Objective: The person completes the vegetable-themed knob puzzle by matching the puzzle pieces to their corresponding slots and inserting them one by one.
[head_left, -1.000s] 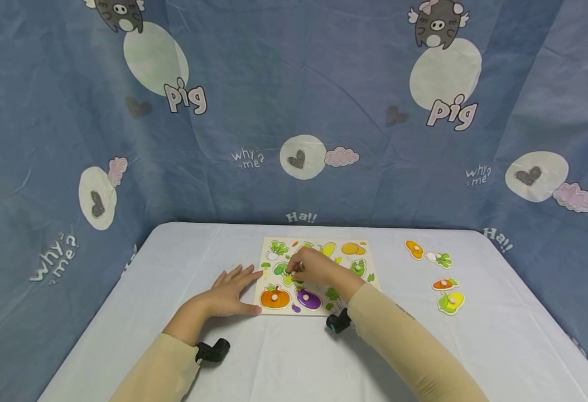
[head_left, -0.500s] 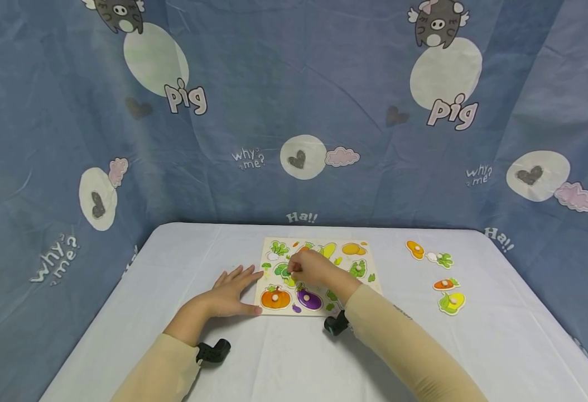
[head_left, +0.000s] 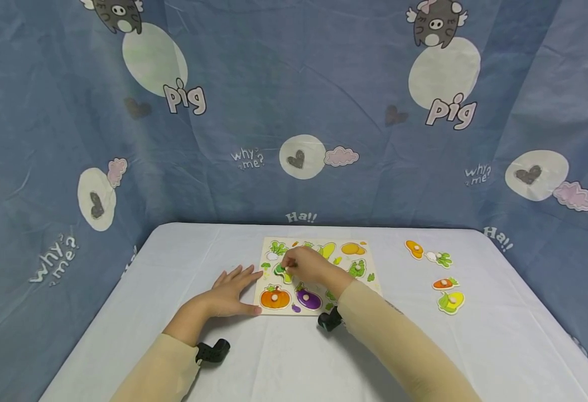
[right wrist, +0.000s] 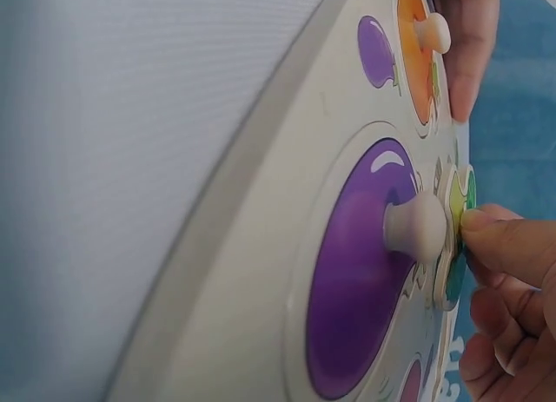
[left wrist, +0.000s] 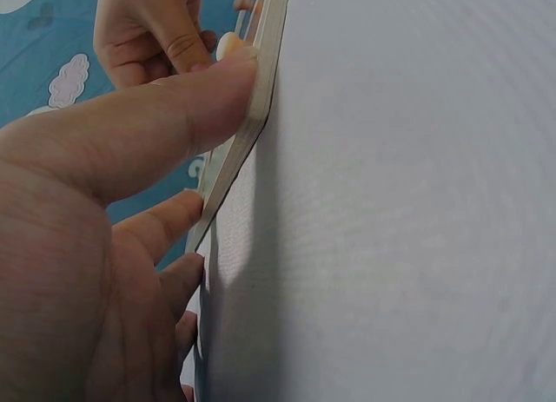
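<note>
Head view has a person's beige sleeves (head_left: 155,368) entering from seven and five o'clock. The left hand (head_left: 231,293), fingers spread and gripping nothing, rests at nine o'clock of a vegetable board (right wrist: 252,263), thumb on its near corner. The right hand (head_left: 308,265) pinches a green piece (head_left: 279,269) over the board's nine o'clock side; partly covered, its long axis slants, dark crown toward ten, pale stalk toward four. From it, the knobbed pumpkin (head_left: 275,299) sits at six o'clock, the eggplant (head_left: 310,301) between four and five. Around three o'clock of the board, a yellow-green piece (head_left: 451,302), carrot (head_left: 443,284), radish (head_left: 442,259) and orange piece (head_left: 414,249) lie loose on the white-covered counter (head_left: 294,363). Blue pig-printed cloth (head_left: 254,100) hangs behind, at twelve.
</note>
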### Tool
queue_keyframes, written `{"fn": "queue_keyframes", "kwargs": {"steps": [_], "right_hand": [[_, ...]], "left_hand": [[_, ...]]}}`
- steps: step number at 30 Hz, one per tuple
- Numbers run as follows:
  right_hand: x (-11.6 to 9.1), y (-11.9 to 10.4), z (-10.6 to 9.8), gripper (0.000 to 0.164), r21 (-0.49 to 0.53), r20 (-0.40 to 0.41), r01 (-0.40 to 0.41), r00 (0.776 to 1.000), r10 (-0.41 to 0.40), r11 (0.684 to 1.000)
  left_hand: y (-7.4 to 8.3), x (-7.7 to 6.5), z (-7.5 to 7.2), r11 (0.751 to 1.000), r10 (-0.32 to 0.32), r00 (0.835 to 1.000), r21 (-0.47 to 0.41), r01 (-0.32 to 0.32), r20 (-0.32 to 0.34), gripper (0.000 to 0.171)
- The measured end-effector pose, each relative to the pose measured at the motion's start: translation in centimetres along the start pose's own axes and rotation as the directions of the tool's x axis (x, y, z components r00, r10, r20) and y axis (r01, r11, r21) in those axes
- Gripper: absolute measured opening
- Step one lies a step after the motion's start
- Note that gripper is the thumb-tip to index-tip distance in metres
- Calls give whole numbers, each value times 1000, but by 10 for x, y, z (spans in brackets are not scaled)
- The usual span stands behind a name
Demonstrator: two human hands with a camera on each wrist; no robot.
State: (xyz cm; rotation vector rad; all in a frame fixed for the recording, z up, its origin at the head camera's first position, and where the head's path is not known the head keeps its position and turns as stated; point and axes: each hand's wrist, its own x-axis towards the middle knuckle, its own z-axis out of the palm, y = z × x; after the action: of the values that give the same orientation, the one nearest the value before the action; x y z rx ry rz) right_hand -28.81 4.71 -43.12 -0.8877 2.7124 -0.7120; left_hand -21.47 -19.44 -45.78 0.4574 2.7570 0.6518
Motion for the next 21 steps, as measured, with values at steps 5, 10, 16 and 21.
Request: {"fn": "queue_keyframes", "kwargs": {"steps": [5, 10, 16, 21], "right_hand": [[3, -1, 1, 7, -11, -5, 22, 1000, -22, 1000], [6, -4, 3, 7, -37, -2, 17, 1000, -17, 999], [11, -7, 4, 9, -72, 11, -1, 1000, 2, 997], [12, -7, 4, 9, -92, 12, -11, 1000, 12, 996]], "left_hand": [[2, -2, -2, 1000, 11, 1000, -1, -11, -2, 96], [-1, -2, -1, 1000, 25, 1000, -11, -25, -10, 99], [-6, 1, 1, 1000, 17, 1000, 1, -17, -12, 99], [-3, 1, 0, 1000, 12, 1000, 4, -12, 2, 97]]}}
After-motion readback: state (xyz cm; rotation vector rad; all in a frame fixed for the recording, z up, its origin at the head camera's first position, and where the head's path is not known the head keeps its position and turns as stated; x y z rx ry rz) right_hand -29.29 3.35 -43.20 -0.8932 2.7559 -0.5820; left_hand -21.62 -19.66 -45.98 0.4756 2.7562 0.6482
